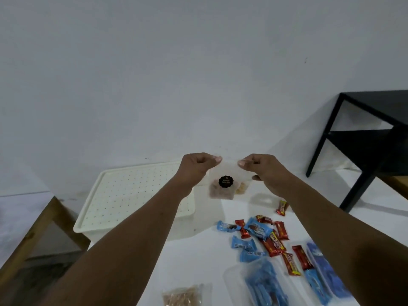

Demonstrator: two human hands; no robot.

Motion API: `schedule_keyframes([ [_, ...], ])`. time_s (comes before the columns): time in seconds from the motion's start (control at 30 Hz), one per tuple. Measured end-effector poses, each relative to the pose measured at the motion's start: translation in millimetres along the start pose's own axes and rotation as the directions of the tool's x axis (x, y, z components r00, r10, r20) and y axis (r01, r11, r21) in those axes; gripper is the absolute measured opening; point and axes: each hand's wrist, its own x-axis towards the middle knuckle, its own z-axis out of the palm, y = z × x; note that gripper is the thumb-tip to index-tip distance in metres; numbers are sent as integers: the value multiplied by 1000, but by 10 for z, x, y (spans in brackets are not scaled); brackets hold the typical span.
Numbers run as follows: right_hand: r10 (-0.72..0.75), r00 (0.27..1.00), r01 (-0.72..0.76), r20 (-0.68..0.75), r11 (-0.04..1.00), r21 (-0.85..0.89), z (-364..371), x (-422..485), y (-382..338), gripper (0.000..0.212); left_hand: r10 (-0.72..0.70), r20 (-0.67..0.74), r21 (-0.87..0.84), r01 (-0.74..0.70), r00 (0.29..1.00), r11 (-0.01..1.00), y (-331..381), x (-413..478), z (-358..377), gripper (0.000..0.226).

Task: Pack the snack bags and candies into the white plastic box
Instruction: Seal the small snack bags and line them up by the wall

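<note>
Tan bag (183,295) and candies (273,241) lie on the bench (198,255). Left hand (198,165) and right hand (257,165) each pinch a top corner of the labelled bag (223,186), held up beside the lidded box (136,195).

We see through a single wide-angle camera worn on the head — it faces forward and down, close above the table (194,261). The left hand (196,168) and right hand (262,170) hold the snack bag (223,191) near mid-frame — the table fills the lower right, the wall (154,62) the upper half.
</note>
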Motion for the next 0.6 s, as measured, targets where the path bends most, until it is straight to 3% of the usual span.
schedule_keyframes([
  [0.23, -55, 998, 51, 31, 991, 121, 37, -16, -32, 9, 53, 2, -94, -53, 999, 994, 12, -44, 11, 13],
  [0.4, 12, 999, 1, -31, 921, 390, 137, -87, 32, 20, 34, 2, -195, -33, 999, 980, 82, -79, 63, 13],
  [0.5, -13, 996, 46, -94, 932, 360, 204, -110, 44, 20, 16, 8, -221, -14, 1000, 975, 61, -110, 108, 12],
  [0.6, -70, 985, 111, -158, 958, 264, 225, -106, -16, 26, -30, 45, -212, 38, 999, 977, 71, -149, 145, 24],
])
